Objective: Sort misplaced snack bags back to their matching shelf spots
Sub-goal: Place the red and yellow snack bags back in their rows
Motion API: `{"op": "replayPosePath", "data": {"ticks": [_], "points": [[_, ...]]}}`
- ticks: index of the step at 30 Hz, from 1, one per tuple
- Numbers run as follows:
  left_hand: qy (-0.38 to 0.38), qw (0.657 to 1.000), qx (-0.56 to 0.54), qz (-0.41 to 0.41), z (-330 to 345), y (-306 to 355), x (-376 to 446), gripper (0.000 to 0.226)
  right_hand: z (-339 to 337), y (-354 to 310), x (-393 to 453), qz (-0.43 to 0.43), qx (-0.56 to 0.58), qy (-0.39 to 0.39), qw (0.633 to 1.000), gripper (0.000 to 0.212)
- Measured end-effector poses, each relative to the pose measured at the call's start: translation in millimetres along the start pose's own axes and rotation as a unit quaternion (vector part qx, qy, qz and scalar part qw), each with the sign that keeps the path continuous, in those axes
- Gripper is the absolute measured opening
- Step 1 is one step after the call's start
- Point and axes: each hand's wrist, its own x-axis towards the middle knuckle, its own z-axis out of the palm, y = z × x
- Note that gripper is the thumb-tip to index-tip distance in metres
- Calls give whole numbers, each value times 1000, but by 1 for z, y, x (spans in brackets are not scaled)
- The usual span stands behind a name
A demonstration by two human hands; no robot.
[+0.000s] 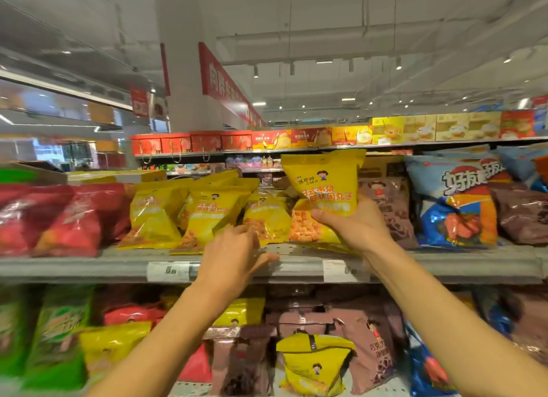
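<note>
My right hand (353, 223) grips a yellow snack bag (324, 186) by its lower part and holds it upright at the right end of a row of matching yellow bags (204, 210) on the grey shelf (444, 266). My left hand (237, 254) reaches toward the shelf's front edge with relaxed, slightly bent fingers, just below the yellow bags, holding nothing. Brown bags (391, 201) stand directly right of the held bag.
Red bags (59, 219) fill the shelf's left end; blue bags (462, 198) and more brown ones lie at the right. The lower shelf holds green, yellow and brown bags, with one yellow bag (314, 364) among the brown. Boxes line the top shelf (296, 140).
</note>
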Motion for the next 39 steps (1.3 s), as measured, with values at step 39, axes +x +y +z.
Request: {"op": "replayPosePath", "data": {"ticks": [39], "points": [[167,975,-143,-21,15,16,-10,22,59,-22,-4,79,-167,-92,978,90]]}}
